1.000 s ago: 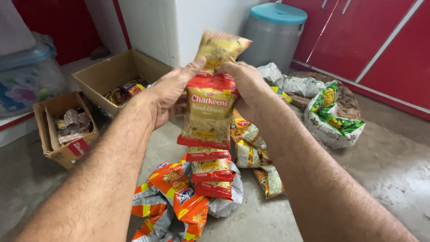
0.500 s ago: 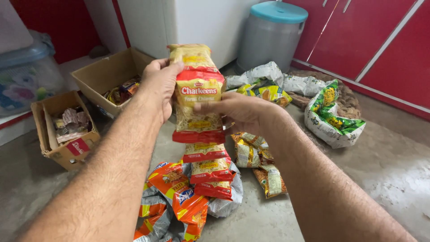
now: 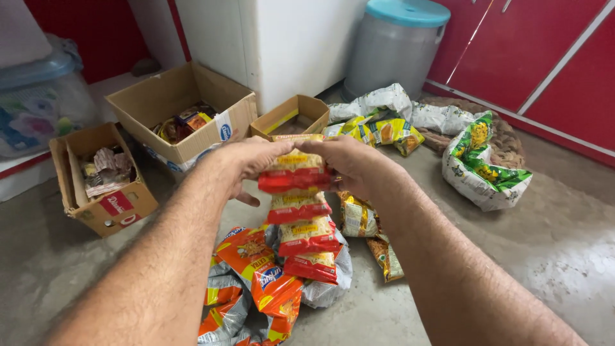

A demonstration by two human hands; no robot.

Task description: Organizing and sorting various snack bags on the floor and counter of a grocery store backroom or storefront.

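The packet strip (image 3: 300, 211) hangs lengthwise, top packet pinched between both hands, its tail reaching the orange bags (image 3: 256, 282) on the floor. Left hand (image 3: 246, 161) and right hand (image 3: 349, 165) grip opposite upper corners, equally near

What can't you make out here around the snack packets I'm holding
Head view only:
- Top packet of the red and yellow packet strip: mostly covered by the left hand and right hand.
- Large cardboard box: its walls hide most of the contents.
- Orange packets: cut off by the bottom edge.
- Grey bin: top cropped by the frame.
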